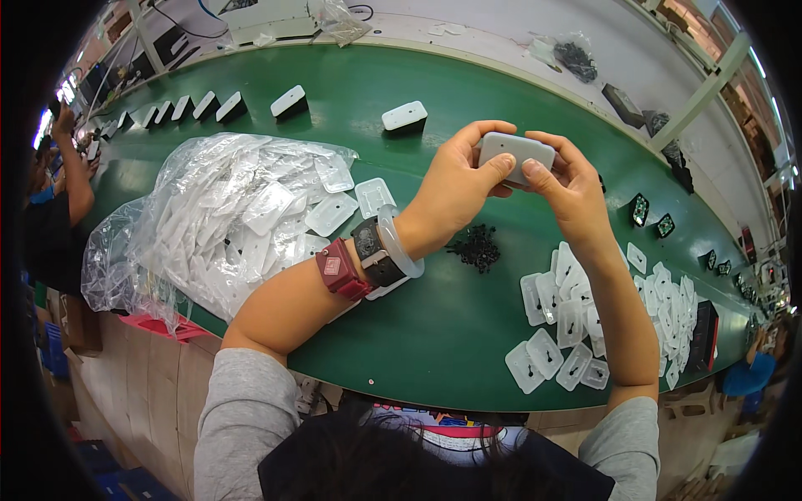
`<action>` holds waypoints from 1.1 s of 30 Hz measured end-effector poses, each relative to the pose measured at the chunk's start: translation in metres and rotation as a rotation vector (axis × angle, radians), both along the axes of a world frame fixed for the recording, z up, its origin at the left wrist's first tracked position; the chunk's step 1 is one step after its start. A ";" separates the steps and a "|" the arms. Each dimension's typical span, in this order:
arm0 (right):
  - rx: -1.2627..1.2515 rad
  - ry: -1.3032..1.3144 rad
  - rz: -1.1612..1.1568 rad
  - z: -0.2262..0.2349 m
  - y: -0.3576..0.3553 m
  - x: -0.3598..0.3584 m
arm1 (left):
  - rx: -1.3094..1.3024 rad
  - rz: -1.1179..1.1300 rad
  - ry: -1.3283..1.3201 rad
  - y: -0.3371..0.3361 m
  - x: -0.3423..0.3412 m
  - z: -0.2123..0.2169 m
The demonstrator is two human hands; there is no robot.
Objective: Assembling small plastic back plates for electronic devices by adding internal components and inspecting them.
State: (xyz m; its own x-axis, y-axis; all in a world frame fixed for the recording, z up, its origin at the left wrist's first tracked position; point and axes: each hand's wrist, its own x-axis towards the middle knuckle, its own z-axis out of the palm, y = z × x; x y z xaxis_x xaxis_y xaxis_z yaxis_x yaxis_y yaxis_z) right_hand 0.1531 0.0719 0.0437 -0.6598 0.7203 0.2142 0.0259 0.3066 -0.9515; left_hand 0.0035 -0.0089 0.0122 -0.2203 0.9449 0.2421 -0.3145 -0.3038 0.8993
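Observation:
Both of my hands are raised over the green table, closed around a small white-topped plastic case (516, 150). My left hand (458, 174) grips its left end, thumb on the top face. My right hand (575, 185) holds the right end, with its thumb at the near edge. The case's underside is hidden by my fingers. Just below my hands lies a heap of tiny black parts (475, 248). Beside my right forearm are many loose white plastic covers (545, 352), several with a small black piece on them.
A clear plastic bag (159, 196) spills a big pile of white covers (269, 209) at left. White-topped black cases (289, 101) stand in a row along the far side of the green table (401, 334). Black shells with circuit boards (640, 210) lie at right. Another person (71, 167) works far left.

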 end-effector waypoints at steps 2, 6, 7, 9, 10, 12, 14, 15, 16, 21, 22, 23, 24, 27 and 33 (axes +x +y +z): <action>-0.011 0.003 0.010 -0.001 0.001 0.000 | -0.004 0.000 -0.001 0.001 -0.001 0.000; -0.050 0.012 0.039 -0.003 0.004 -0.001 | -0.024 -0.001 -0.001 0.003 -0.001 -0.001; -0.047 0.016 0.036 -0.003 0.005 -0.001 | -0.029 -0.009 -0.001 0.003 -0.002 -0.001; -0.038 0.022 0.032 -0.004 0.006 -0.002 | -0.037 -0.026 -0.003 0.004 -0.003 -0.003; -0.034 0.024 0.032 -0.005 0.007 -0.003 | -0.040 -0.033 -0.005 0.004 -0.004 -0.004; -0.080 0.036 0.036 -0.009 0.011 -0.010 | -0.060 0.030 0.004 0.003 -0.010 -0.007; -0.160 0.045 0.037 -0.010 0.024 -0.011 | -0.087 0.146 0.006 0.006 -0.007 -0.009; -0.200 0.048 0.040 -0.011 0.031 -0.013 | -0.102 0.208 0.005 0.007 -0.007 -0.009; -0.198 0.040 0.053 -0.015 0.045 -0.014 | -0.100 0.221 -0.002 0.007 -0.007 -0.007; -0.368 -0.257 0.152 -0.045 0.135 -0.030 | -0.142 0.346 -0.054 0.009 -0.038 0.013; -0.377 -0.310 0.124 -0.050 0.142 -0.031 | -0.097 0.361 -0.060 0.007 -0.041 0.018; -0.386 -0.361 0.103 -0.054 0.146 -0.036 | -0.053 0.382 -0.063 0.004 -0.044 0.024; -0.395 -0.413 0.079 -0.058 0.149 -0.039 | -0.009 0.401 -0.066 0.002 -0.046 0.030; -0.371 -0.470 0.053 -0.064 0.155 -0.049 | 0.044 0.418 -0.069 -0.003 -0.055 0.038; -0.185 -0.531 -0.033 -0.063 0.146 -0.052 | 0.094 0.387 -0.087 -0.006 -0.064 0.044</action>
State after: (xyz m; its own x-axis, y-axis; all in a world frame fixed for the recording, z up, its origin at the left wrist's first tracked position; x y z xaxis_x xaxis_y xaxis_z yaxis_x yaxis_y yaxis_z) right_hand 0.1008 0.2180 -0.0197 -0.6195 0.7361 -0.2727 0.5225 0.1274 -0.8431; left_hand -0.0605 -0.0149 0.0561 -0.5788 0.7627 0.2887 -0.2341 -0.4945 0.8371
